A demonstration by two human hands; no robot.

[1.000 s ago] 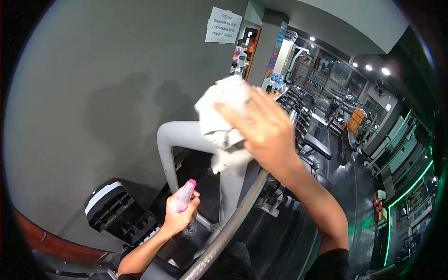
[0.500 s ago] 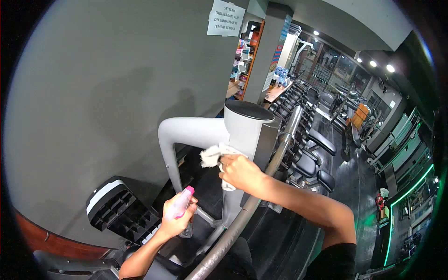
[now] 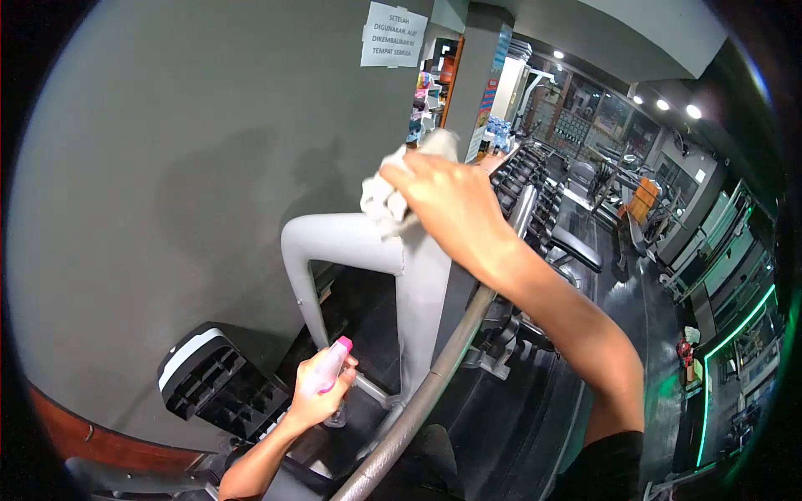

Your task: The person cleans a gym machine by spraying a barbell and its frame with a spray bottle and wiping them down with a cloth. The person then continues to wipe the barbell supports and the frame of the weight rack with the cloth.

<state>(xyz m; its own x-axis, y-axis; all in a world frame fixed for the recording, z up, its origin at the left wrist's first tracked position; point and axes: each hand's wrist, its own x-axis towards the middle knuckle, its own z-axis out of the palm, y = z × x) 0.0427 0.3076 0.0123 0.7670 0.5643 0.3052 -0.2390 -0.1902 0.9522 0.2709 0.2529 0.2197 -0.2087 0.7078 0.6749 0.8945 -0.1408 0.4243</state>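
Observation:
My right hand (image 3: 455, 209) is closed around a white cloth (image 3: 387, 199), at the top of a light-grey machine frame (image 3: 422, 301). The hand and cloth hide the frame's round black cap. Lower down, my left hand (image 3: 319, 392) grips a spray bottle (image 3: 327, 367) with a pink top and a clear body, held in front of the frame's lower part. A long metal bar (image 3: 426, 405) runs diagonally between my two arms, passing under my right forearm.
A black and white stepped plastic piece (image 3: 221, 371) stands by the grey wall at the left. Dumbbells on a rack (image 3: 522, 171) and a padded bench (image 3: 576, 249) lie beyond the bar. A paper sign (image 3: 394, 35) hangs on the wall.
My right hand has moved up with the cloth, from the side of the upright to its top. My left hand with the spray bottle has barely moved.

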